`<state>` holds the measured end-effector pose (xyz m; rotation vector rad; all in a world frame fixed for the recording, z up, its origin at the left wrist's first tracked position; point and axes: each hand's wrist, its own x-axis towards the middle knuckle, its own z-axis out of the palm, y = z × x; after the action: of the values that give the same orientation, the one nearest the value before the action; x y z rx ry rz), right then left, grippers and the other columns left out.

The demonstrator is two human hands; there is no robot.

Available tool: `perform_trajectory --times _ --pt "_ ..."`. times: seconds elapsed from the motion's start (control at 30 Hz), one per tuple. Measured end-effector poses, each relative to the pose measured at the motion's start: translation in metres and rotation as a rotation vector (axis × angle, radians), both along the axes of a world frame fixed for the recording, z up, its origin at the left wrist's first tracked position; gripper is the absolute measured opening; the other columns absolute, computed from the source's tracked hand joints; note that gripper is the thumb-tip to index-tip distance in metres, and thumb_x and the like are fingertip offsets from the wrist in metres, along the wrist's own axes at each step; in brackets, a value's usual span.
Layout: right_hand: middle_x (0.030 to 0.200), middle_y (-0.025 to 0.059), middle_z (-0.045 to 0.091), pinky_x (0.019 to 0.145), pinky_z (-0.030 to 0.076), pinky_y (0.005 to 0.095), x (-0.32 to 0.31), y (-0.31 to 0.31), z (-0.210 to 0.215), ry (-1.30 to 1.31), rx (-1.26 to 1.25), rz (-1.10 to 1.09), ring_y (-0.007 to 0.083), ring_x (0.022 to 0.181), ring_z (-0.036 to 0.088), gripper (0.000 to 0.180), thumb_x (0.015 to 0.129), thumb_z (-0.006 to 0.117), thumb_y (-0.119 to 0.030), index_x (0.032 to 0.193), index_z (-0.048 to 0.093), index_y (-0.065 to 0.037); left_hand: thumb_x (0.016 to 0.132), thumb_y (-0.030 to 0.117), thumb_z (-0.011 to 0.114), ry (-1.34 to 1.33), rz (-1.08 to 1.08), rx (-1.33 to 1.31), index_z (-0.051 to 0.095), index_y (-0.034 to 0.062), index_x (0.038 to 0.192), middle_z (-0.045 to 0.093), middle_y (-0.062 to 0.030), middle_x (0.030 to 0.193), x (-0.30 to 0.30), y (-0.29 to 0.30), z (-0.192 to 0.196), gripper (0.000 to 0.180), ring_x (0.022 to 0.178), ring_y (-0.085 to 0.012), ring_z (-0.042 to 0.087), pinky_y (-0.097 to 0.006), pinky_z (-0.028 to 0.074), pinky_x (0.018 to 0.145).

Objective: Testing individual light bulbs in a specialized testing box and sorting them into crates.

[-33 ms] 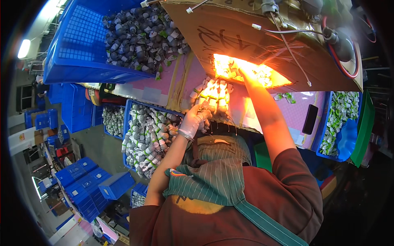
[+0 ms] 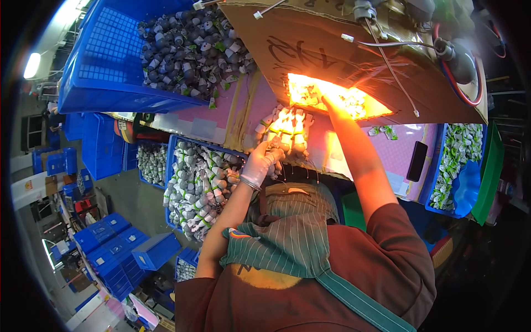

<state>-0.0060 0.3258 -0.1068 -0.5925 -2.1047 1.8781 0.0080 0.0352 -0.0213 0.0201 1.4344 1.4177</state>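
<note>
My left hand [image 2: 260, 165], in a pale thin glove, is closed around a small bulb-shaped part [image 2: 275, 144] at the table's near edge. Right beyond it lies a pile of grey-and-white bulb-shaped parts [image 2: 287, 133], brightly lit, with thin wires hanging over the edge. My right arm reaches forward into a glowing rectangular opening [image 2: 354, 102] cut in a large cardboard box [image 2: 321, 50]. Glare swallows my right hand [image 2: 327, 100], so its fingers and anything in them cannot be made out.
A blue crate [image 2: 110, 94] at the far left holds many dark grey parts. Below it stands another blue bin [image 2: 168, 207] of green-banded parts. At the right lie a black phone [image 2: 417, 161] and a bin of green-and-white pieces [image 2: 458, 144]. Wires with connectors [image 2: 390, 72] hang across the box.
</note>
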Motion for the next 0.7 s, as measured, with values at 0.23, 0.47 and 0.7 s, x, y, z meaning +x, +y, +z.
perform_trajectory --times 0.23,0.47,0.7 --pt "0.083 0.0060 0.060 0.066 0.050 0.0253 0.080 -0.100 0.057 0.057 -0.549 0.232 0.0154 0.078 0.060 0.008 0.076 0.060 -0.001 0.084 0.058 -0.001 0.085 0.022 0.064 0.240 -0.079 -0.159 0.049 0.0033 0.116 0.055 -0.0040 0.057 0.002 0.007 -0.008 0.040 0.044 -0.0110 0.051 -0.024 0.041 0.040" --pt "0.090 0.0040 0.057 0.068 0.050 0.0250 0.089 -0.111 0.070 0.017 -0.619 0.088 0.0126 0.080 0.057 0.013 0.083 0.059 -0.003 0.095 0.055 -0.001 0.084 0.019 0.064 0.248 -0.093 -0.122 0.048 0.0058 0.123 0.055 -0.0004 0.056 0.003 0.019 -0.008 0.044 0.045 -0.0072 0.051 -0.021 0.040 0.041" --pt "0.089 0.0031 0.057 0.062 0.049 0.0245 0.093 -0.118 0.078 -0.032 -0.441 0.043 0.0102 0.077 0.057 0.015 0.085 0.057 -0.005 0.099 0.051 -0.003 0.084 0.021 0.065 0.251 -0.095 -0.089 0.050 0.0052 0.122 0.055 -0.0009 0.055 0.006 0.024 -0.003 0.043 0.042 -0.0069 0.049 -0.021 0.037 0.037"
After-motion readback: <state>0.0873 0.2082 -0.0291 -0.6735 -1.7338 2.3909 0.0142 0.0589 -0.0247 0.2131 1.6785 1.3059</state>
